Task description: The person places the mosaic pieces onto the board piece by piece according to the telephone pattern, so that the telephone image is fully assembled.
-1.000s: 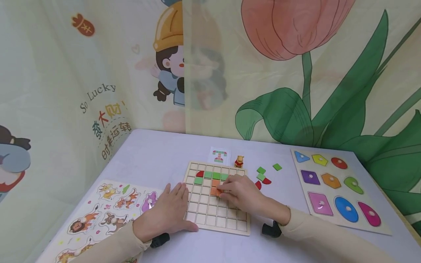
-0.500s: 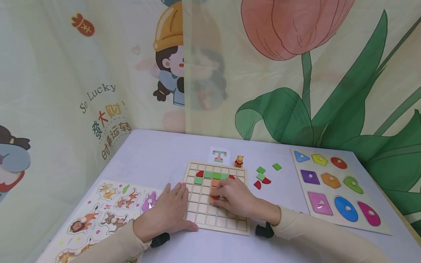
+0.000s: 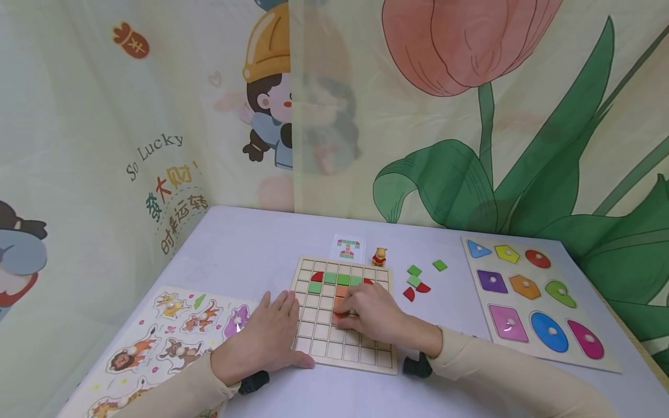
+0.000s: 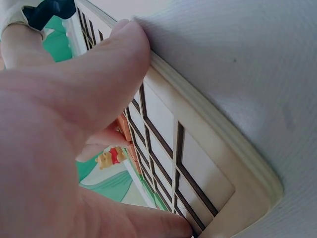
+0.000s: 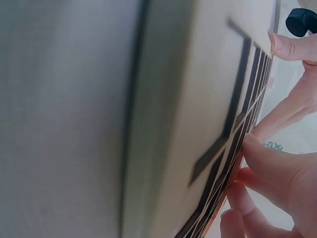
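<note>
A wooden grid board (image 3: 320, 330) lies before me on the table. My left hand (image 3: 263, 339) rests along its left side with straight fingers; the left wrist view shows the thumb at the near edge. Over the middle cells, my right hand (image 3: 378, 313) pinches an orange square tile (image 3: 338, 317) at the board between thumb and fingers, partly hiding it. Other orange tiles (image 3: 342, 290) sit just above it in the same column. Green square tiles (image 3: 343, 280) form a row farther up, with a red quarter-round tile (image 3: 317, 277) at its left end.
Behind the board lie a pattern card (image 3: 348, 248) and a small bear figure (image 3: 380, 256). Loose green tiles (image 3: 440, 265) and red quarter-rounds (image 3: 409, 294) lie to the right. A shape puzzle (image 3: 504, 310) stands farther right, an animal puzzle (image 3: 148, 331) at the left.
My right hand has moved slightly toward me and left, one cell down the orange column, uncovering a red tile at the green row's right end. My left hand stays put.
</note>
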Available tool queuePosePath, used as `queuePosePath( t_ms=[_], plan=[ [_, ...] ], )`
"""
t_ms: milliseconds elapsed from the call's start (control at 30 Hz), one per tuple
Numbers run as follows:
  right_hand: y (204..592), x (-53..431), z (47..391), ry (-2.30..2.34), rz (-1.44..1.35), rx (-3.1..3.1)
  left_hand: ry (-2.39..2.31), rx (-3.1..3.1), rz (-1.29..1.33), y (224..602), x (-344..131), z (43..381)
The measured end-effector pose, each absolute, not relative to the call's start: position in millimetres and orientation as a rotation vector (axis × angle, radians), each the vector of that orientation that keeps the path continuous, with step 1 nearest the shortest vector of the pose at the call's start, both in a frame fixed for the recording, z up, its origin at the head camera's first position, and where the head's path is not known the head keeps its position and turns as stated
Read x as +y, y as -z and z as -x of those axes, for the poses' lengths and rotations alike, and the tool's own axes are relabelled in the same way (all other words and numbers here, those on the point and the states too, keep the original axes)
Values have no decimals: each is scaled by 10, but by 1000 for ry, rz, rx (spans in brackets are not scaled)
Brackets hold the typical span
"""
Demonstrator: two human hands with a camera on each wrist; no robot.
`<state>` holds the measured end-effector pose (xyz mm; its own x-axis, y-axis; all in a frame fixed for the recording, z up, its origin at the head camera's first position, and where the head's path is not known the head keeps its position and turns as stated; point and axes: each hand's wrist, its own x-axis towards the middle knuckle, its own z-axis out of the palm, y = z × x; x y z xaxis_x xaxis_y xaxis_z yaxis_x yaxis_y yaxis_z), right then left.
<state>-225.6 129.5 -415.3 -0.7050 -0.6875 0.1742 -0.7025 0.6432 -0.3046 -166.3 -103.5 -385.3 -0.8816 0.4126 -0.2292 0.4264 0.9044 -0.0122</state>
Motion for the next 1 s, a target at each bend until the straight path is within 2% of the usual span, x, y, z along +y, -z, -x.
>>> queuePosePath(
  t_ms=[600, 1000],
  plan=[
    [4125, 1425, 2256, -719, -1131, -2840, 153, 2840, -641, 3879, -1036, 1671],
    [3976, 1925, 2294, -809, -775, -2863, 126, 2851, -656, 3879, -1043, 1665]
  ],
)
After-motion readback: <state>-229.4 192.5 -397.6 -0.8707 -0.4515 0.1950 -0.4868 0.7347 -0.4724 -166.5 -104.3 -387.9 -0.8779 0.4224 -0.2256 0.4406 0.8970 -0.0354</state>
